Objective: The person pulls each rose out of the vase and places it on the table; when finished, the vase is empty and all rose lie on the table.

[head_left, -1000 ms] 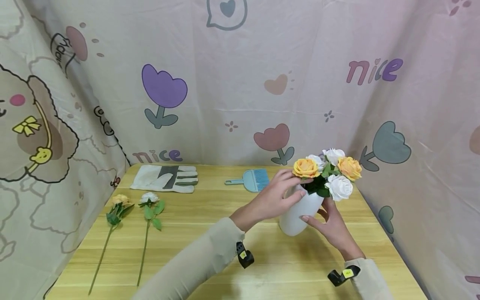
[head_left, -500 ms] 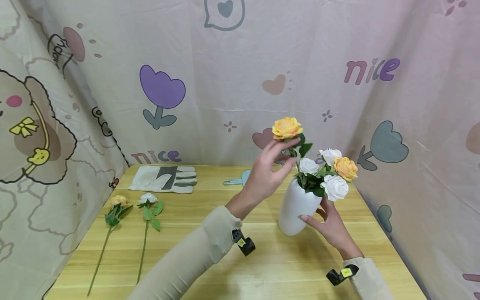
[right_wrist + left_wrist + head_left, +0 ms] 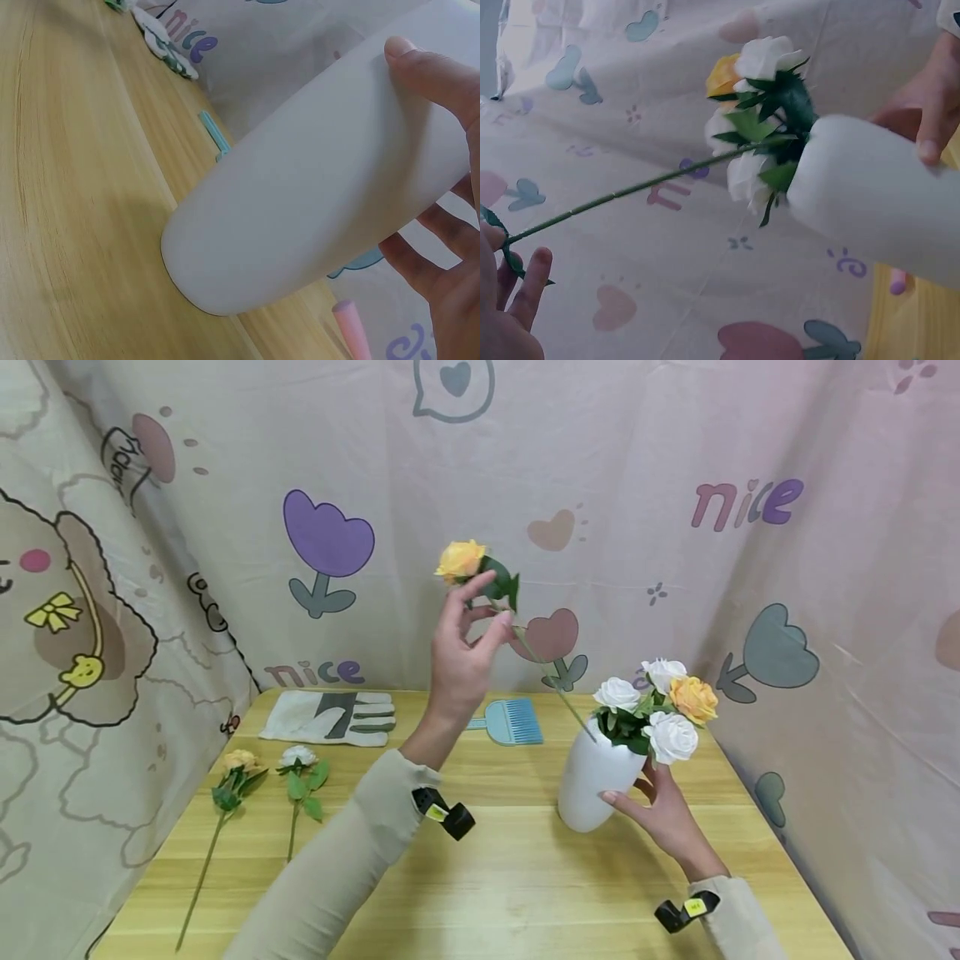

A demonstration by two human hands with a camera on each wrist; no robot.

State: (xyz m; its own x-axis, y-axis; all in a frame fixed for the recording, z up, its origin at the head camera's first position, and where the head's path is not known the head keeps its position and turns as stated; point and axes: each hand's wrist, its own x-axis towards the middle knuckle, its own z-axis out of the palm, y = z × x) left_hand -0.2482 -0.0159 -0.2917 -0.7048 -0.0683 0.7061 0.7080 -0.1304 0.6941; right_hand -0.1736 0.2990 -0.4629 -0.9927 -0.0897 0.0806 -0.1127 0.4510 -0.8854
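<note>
In the head view my left hand [image 3: 461, 647] pinches the stem of a yellow artificial rose [image 3: 461, 561] just below its leaves, raised above the table. The slanting stem [image 3: 630, 189] runs down to the mouth of a white vase [image 3: 600, 781]; whether its end is still inside I cannot tell. My right hand [image 3: 663, 818] grips the side of the vase, thumb on the near side, fingers partly hidden behind it. The vase leans a little, its base on the table. Several white roses [image 3: 672, 737] and another yellow rose [image 3: 693, 698] stand in it.
On the table's left lie a yellow rose [image 3: 242, 762] and a white rose [image 3: 298, 756] with long stems. Behind them is a work glove [image 3: 326, 718]. A blue small brush or comb [image 3: 513, 722] lies at the back middle. A pink cylinder [image 3: 351, 330] shows behind the vase.
My left hand has drawn the yellow rose up and to the left, its stem coming out of the vase. My right hand and the vase have stayed in place.
</note>
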